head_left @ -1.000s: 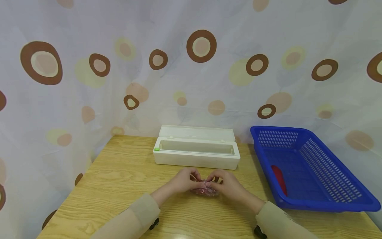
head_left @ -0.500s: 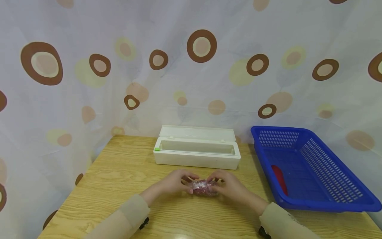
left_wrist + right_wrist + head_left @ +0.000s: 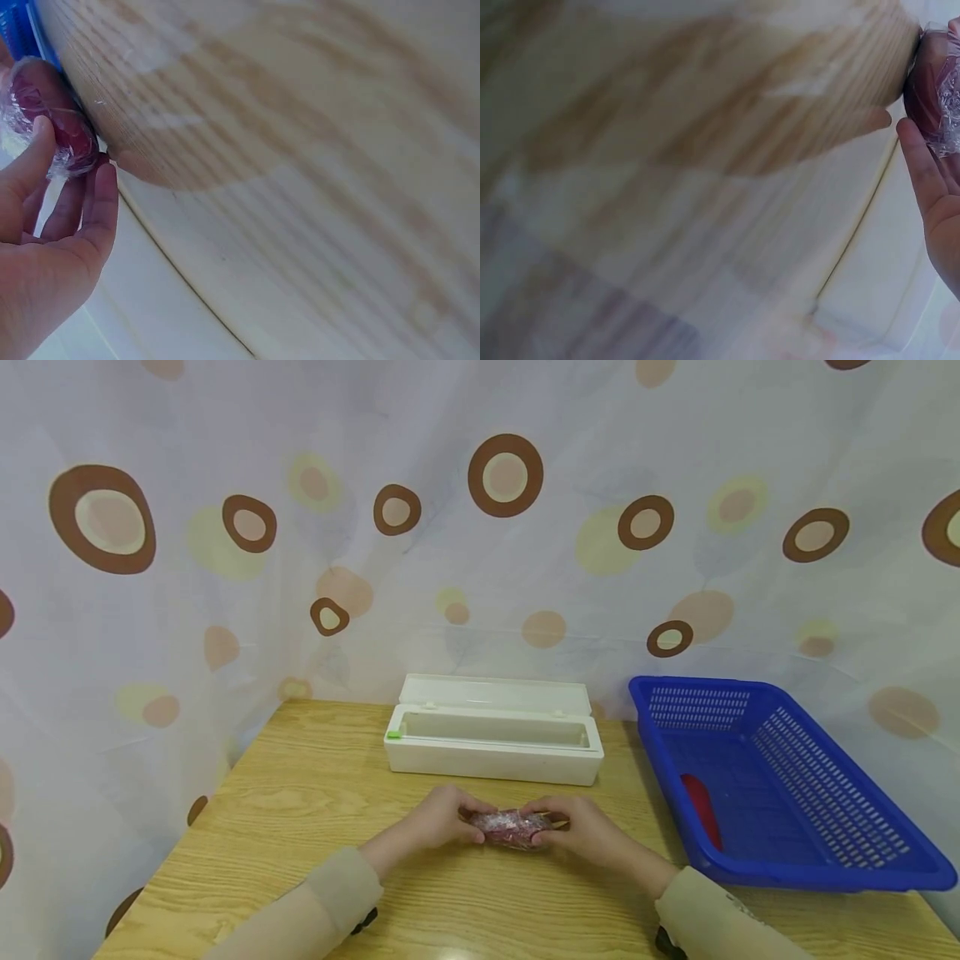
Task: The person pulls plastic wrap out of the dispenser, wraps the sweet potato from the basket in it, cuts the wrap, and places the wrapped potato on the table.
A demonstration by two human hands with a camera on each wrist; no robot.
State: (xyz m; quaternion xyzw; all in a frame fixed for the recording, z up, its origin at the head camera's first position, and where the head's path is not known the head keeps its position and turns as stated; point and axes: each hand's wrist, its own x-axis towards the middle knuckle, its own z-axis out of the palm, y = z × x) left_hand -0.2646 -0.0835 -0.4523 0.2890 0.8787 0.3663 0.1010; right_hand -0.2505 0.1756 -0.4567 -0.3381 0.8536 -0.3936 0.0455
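Observation:
A reddish-purple oblong piece (image 3: 512,829), wrapped in crinkled clear plastic film, lies between my two hands at the front middle of the table. My left hand (image 3: 441,818) grips its left end, thumb on the near side and fingers behind. In the left wrist view the thumb presses the film over the wrapped piece (image 3: 54,112), whose smooth rounded shape shows through. The other end is held by my right hand (image 3: 588,831), with the thumb in front. At the right wrist view's edge, the wrapped piece (image 3: 928,79) is partly cut off.
Behind the hands stands a long white box (image 3: 495,758) with its lid (image 3: 495,693) raised and a green slider (image 3: 394,735) at its left. A blue plastic basket (image 3: 817,877) sits at the right, with a red object (image 3: 702,810) inside. A patterned curtain (image 3: 450,568) hangs behind the table.
My hands have moved apart from the middle of the wrapped piece to its two ends, the left hand shifting left. More of the film-covered surface shows now. The box and basket stay put.

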